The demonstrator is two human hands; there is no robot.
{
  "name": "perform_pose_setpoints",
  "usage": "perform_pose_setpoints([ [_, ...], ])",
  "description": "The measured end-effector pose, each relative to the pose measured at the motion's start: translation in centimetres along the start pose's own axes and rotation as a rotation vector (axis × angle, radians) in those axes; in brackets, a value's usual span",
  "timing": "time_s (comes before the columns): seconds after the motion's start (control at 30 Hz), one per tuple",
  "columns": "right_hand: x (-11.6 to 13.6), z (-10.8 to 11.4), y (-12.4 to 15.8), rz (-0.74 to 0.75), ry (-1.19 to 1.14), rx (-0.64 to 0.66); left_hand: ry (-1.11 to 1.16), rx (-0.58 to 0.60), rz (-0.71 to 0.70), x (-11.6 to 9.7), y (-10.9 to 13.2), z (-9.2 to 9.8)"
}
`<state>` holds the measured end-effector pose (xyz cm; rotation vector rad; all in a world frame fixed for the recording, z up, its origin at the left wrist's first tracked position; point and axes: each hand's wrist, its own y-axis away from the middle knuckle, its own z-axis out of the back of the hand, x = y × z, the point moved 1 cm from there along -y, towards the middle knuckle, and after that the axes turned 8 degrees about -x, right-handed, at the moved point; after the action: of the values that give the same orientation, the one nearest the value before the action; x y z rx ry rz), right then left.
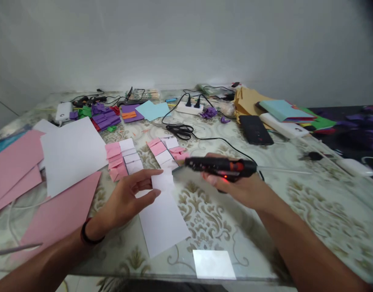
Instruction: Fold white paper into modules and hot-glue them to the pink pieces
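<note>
My right hand [232, 186] grips a black glue gun [217, 165] with a red light lit; its nozzle points left and a clear glue stick [284, 170] juts from its back. My left hand [134, 198] pinches a small white paper piece [162, 181] between thumb and forefinger, close to the nozzle. Below it lies a larger white paper sheet [165, 225] on the table. A single white paper rectangle [213, 264] rests at the table's front edge. Just beyond my hands are folded pink and white paper pieces [124, 158], with a similar group [163, 150] partly behind the nozzle.
White sheets [72, 154] and pink sheets [16, 170] cover the left side. A black cord [219, 139] runs from the power strip [189, 108] to the glue gun. A phone [256, 129] and coloured paper stacks [286, 110] lie right; purple folded pieces [106, 117] sit behind.
</note>
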<state>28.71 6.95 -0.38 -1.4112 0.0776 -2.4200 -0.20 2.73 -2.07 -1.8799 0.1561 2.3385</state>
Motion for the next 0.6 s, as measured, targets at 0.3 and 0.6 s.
perform_pose_setpoints([
  [0.3,1.8,-2.6,-0.1,0.15,-0.108,0.216,-0.002,0.033,-0.003,-0.2,0.2,-0.2],
  [0.6,1.5,-3.6,0.2,0.159,-0.055,0.207,-0.116,0.015,-0.119,-0.2,0.5,-0.3],
])
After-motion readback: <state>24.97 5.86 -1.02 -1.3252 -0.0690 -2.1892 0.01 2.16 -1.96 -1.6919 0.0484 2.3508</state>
